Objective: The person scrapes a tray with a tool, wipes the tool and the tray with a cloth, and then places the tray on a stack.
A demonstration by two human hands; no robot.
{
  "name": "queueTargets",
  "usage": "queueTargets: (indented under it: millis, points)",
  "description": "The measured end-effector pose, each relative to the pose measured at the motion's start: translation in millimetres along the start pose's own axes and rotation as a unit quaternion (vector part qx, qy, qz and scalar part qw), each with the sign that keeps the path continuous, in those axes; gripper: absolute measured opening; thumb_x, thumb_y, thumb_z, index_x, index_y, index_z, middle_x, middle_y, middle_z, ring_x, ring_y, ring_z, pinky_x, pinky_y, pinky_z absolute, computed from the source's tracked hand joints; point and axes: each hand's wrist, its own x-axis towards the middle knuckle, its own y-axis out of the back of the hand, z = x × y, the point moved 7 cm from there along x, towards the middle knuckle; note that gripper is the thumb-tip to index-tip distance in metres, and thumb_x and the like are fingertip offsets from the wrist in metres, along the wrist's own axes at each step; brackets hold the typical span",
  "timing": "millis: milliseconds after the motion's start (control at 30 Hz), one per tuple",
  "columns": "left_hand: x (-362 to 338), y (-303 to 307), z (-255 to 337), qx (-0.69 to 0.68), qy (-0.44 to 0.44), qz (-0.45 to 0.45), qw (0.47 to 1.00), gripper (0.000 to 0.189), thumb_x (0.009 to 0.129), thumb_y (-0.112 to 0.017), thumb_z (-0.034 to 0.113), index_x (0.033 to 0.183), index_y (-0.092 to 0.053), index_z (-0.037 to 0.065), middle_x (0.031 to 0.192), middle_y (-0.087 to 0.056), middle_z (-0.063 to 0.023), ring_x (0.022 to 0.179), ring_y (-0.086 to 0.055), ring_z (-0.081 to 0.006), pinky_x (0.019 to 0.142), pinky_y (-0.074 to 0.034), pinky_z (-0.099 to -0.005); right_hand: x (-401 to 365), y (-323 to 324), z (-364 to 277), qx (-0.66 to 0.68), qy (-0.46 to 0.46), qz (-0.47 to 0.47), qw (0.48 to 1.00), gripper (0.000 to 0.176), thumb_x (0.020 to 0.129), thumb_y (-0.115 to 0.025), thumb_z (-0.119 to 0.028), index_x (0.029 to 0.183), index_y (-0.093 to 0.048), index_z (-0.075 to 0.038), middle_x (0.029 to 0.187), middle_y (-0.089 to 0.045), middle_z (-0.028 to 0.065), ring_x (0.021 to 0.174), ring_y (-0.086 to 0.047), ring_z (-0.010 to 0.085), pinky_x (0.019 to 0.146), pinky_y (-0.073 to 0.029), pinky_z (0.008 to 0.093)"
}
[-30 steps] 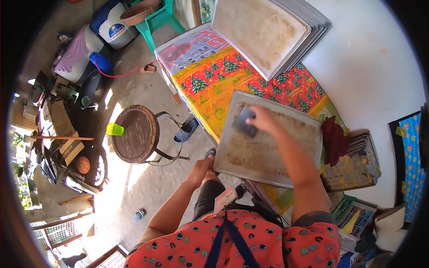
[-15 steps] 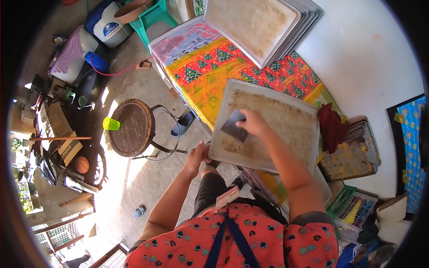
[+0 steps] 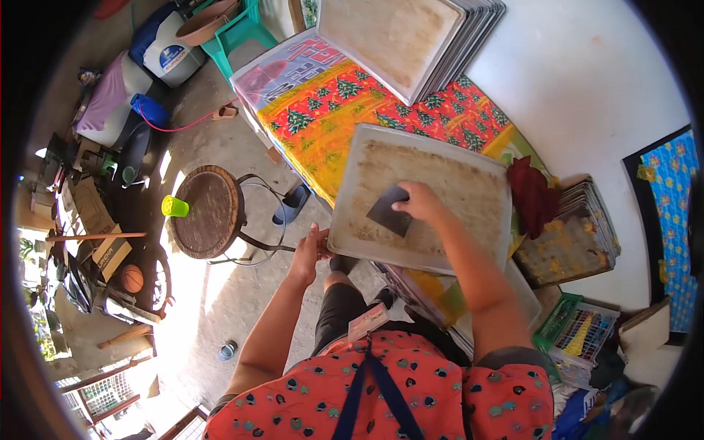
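A shallow rectangular tray with a pale rim and brown-stained surface lies tilted at the front of the table. My left hand is closed at its near left corner, with the fingers partly hidden behind the rim. Over the left half of the tray, my right hand pinches a thin, dark grey rectangular sheet by its upper right edge. The sheet lies against the stained surface. Just past the tray's right rim sits a crumpled dark red cloth.
A stack of similar trays stands at the table's back; more trays lean at the right wall. The patterned tablecloth shows between. To the left, a round stool carries a lime-green cup. A green basket sits lower right.
My right hand has moved the dark sheet toward me and slightly right across the tray, turning it a little. My left hand keeps its place at the corner. The whole view has shifted slightly.
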Motion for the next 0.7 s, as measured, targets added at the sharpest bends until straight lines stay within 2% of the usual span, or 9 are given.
queueTargets:
  millis: [33, 133, 167, 267, 300, 400, 533, 567, 700]
  points:
    - [-1.1, -1.5, 2.2, 0.003, 0.001, 0.004, 1.000, 0.068, 0.095, -0.028, 0.056, 0.117, -0.059, -0.001, 0.080, -0.063, -0.0050, 0.067, -0.055, -0.0133, 0.067, -0.043, -0.0262, -4.3, 1.2, -3.3, -0.014, 0.010, 0.017, 1.000, 0.043, 0.068, -0.077, -0.019, 0.105, -0.062, -0.004, 0.104, -0.063, 0.0192, 0.099, -0.060, 0.0345, 0.085, -0.047, 0.0407]
    - [1.8, -1.5, 0.8, 0.005, 0.003, 0.015, 1.000, 0.068, 0.095, -0.029, 0.056, 0.117, -0.059, -0.001, 0.081, -0.063, -0.0055, 0.067, -0.055, -0.0139, 0.066, -0.043, -0.0267, -27.9, -34.3, -31.0, -0.083, 0.082, -0.076, 0.990, 0.042, 0.068, -0.076, -0.019, 0.105, -0.062, -0.004, 0.103, -0.064, 0.0186, 0.096, -0.061, 0.0337, 0.081, -0.048, 0.0396]
    - [3.2, -1.8, -2.9, 0.004, 0.003, 0.011, 1.000, 0.068, 0.095, -0.029, 0.056, 0.118, -0.058, -0.001, 0.082, -0.063, -0.0058, 0.067, -0.055, -0.0140, 0.066, -0.043, -0.0268, -23.1, -27.3, -14.6, -0.088, 0.090, -0.058, 0.990, 0.043, 0.068, -0.076, -0.021, 0.105, -0.062, -0.005, 0.103, -0.064, 0.0175, 0.097, -0.061, 0.0337, 0.081, -0.048, 0.0401]
    - [6.7, 4.1, -8.9, -0.001, -0.001, 0.010, 1.000, 0.067, 0.095, -0.031, 0.056, 0.119, -0.057, -0.001, 0.083, -0.063, -0.0063, 0.067, -0.055, -0.0144, 0.065, -0.043, -0.0270, -15.1, 26.7, 48.7, 0.020, -0.036, -0.020, 0.999, 0.044, 0.068, -0.076, -0.023, 0.106, -0.063, -0.006, 0.103, -0.064, 0.0180, 0.099, -0.060, 0.0346, 0.084, -0.047, 0.0422]
    - [6.9, 3.4, -9.8, -0.003, -0.001, 0.012, 1.000, 0.067, 0.095, -0.031, 0.056, 0.120, -0.056, -0.001, 0.083, -0.063, -0.0063, 0.067, -0.055, -0.0145, 0.066, -0.043, -0.0272, -25.6, 19.1, 36.4, -0.081, -0.005, -0.025, 0.996, 0.042, 0.068, -0.077, -0.022, 0.104, -0.063, -0.006, 0.103, -0.064, 0.0180, 0.100, -0.060, 0.0344, 0.084, -0.046, 0.0426]
    - [9.2, 3.8, -6.8, 0.003, -0.004, 0.016, 1.000, 0.067, 0.094, -0.033, 0.056, 0.121, -0.055, -0.001, 0.083, -0.062, -0.0062, 0.067, -0.055, -0.0147, 0.066, -0.043, -0.0275, -65.4, -2.8, 8.3, -0.114, 0.035, -0.043, 0.992, 0.039, 0.068, -0.076, -0.022, 0.101, -0.063, -0.005, 0.102, -0.064, 0.0178, 0.100, -0.059, 0.0346, 0.084, -0.046, 0.0422]
    - [1.9, 1.6, -2.8, -0.006, -0.011, 0.019, 1.000, 0.063, 0.096, -0.033, 0.053, 0.120, -0.057, 0.000, 0.078, -0.060, -0.0044, 0.066, -0.056, -0.0131, 0.065, -0.042, -0.0270, -85.5, 65.4, 62.1, -0.087, -0.083, 0.043, 0.992, 0.041, 0.071, -0.075, -0.022, 0.104, -0.061, -0.005, 0.105, -0.062, 0.0181, 0.105, -0.056, 0.0349, 0.088, -0.044, 0.0425]
    - [-0.1, -0.3, -1.0, -0.011, -0.002, 0.019, 1.000, 0.064, 0.095, -0.034, 0.053, 0.121, -0.056, -0.001, 0.079, -0.060, -0.0046, 0.067, -0.056, -0.0134, 0.065, -0.042, -0.0271, -96.4, 48.1, 55.8, -0.122, -0.058, 0.008, 0.991, 0.041, 0.071, -0.075, -0.021, 0.106, -0.061, -0.005, 0.107, -0.062, 0.0175, 0.106, -0.056, 0.0353, 0.089, -0.044, 0.0423]
    - [1.3, 1.1, -1.5, 0.006, -0.002, 0.028, 1.000, 0.063, 0.095, -0.034, 0.053, 0.120, -0.057, 0.000, 0.079, -0.060, -0.0045, 0.067, -0.056, -0.0140, 0.065, -0.042, -0.0271, -120.4, 56.6, 76.3, -0.152, -0.056, 0.044, 0.986, 0.047, 0.073, -0.074, -0.023, 0.114, -0.058, -0.009, 0.110, -0.061, 0.0158, 0.107, -0.056, 0.0347, 0.089, -0.044, 0.0428]
